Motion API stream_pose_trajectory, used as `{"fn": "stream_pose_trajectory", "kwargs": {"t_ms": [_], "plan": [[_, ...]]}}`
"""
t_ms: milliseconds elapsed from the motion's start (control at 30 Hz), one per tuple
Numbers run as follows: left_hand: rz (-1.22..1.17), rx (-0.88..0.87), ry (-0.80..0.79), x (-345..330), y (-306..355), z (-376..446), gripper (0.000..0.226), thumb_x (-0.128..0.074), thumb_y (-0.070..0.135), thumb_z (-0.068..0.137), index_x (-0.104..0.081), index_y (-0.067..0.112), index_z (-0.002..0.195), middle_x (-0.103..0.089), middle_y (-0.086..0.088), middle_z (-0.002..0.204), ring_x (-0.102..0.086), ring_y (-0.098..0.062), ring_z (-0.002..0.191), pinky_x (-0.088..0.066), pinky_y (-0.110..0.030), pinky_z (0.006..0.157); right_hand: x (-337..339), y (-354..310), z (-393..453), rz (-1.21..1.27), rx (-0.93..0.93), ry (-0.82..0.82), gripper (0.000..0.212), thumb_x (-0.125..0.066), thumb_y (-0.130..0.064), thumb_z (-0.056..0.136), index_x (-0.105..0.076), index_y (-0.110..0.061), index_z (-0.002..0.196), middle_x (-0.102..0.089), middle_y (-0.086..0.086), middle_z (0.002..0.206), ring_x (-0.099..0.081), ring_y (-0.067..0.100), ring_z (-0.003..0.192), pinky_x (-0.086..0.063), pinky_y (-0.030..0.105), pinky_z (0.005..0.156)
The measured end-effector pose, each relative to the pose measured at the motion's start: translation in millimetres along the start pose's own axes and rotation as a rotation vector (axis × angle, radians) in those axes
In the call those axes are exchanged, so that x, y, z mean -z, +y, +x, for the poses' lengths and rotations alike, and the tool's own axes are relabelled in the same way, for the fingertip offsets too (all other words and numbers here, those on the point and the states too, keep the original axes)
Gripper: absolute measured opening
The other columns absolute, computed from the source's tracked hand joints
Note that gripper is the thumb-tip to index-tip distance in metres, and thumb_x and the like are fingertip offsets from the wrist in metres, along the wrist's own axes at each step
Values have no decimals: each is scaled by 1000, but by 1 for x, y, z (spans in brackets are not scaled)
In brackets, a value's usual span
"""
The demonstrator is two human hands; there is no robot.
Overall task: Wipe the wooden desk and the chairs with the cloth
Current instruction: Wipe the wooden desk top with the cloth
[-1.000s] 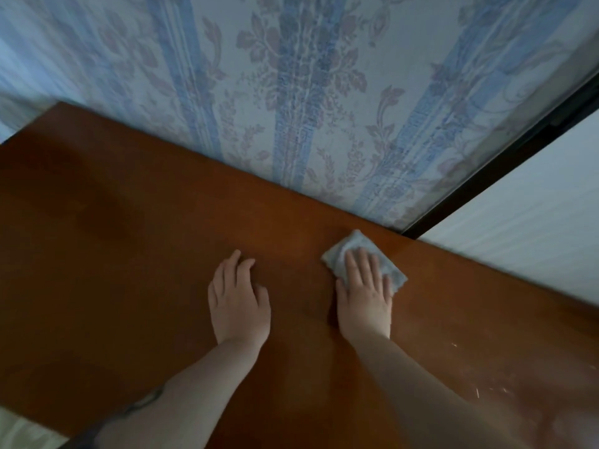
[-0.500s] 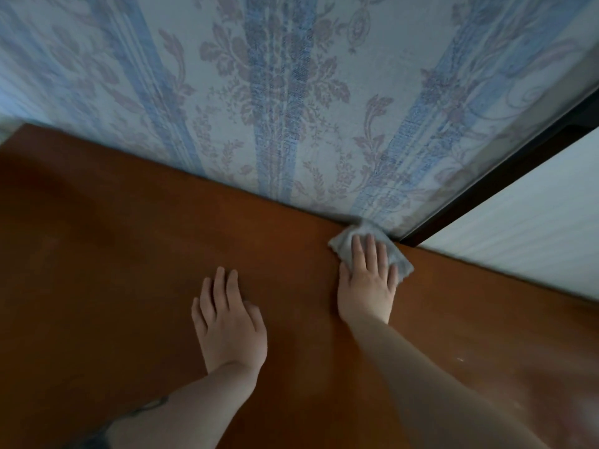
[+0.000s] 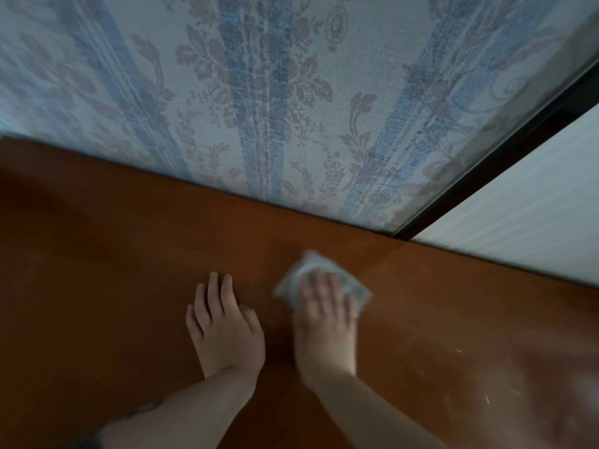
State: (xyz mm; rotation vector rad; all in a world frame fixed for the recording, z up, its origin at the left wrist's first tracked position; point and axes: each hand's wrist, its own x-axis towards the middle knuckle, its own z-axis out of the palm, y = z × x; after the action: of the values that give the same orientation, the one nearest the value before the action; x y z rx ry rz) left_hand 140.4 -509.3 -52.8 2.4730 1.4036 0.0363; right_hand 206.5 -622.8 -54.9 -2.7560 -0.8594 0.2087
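On the head view, the only 1 given, the wooden table [image 3: 113, 270] fills the lower half of the picture, its far edge against a wall with blue floral wallpaper [image 3: 275, 92]. The cloth [image 3: 353, 286], pale and folded small, lies flat on the table near that far edge but clear of the wall. The right hand [image 3: 324, 328] presses down on it with fingers laid out straight, so the hand is flat on the cloth rather than clenched around it. The left hand [image 3: 227, 335] rests on the bare wood just beside it, fingers straight and holding nothing, seemingly as a brace.

By my judgement the task is at an early or middle stage: the table is being wiped now, around its far middle strip. Pale specks and a dull smear at the near right of the table suggest that part is not yet wiped. No chairs show at all, so they look to be left to do.

Hard to read: the right hand and cloth are smeared by motion blur, so the cloth's edges and folds are unclear. Both side ends and the near edge of the table are cut off by the frame, and a dark strip [image 3: 486, 176] and a white panel [image 3: 518, 205] at right cannot be identified
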Motion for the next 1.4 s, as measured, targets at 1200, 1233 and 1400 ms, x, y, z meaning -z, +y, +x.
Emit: {"fn": "stream_pose_trajectory", "kwargs": {"t_ms": [1200,1233,1400], "plan": [[-9,-205,-51,21,-135,-135,60,3,53,94,-6,38,151,11,19,156,18,-2,143,14,-26,115,-8,-7,-162,63,-114,-28,56,-41,-47,79,-52,-30,131,-38,8,152,-29,30,141,-20,48,111],[-11,-196,-60,21,-135,-136,59,-1,50,95,-9,36,151,8,17,157,14,-3,144,11,-27,115,-12,-30,-170,98,-83,-39,58,-42,-46,74,-54,-30,129,-45,10,147,-35,31,136,-23,48,107],[-4,-76,-49,36,-154,-111,54,1,41,99,8,31,151,17,12,158,22,-6,142,10,-31,118,-26,-90,-151,-71,362,-107,55,-46,-45,80,-48,-39,135,-50,-4,144,-43,19,132,-27,35,112]]}}
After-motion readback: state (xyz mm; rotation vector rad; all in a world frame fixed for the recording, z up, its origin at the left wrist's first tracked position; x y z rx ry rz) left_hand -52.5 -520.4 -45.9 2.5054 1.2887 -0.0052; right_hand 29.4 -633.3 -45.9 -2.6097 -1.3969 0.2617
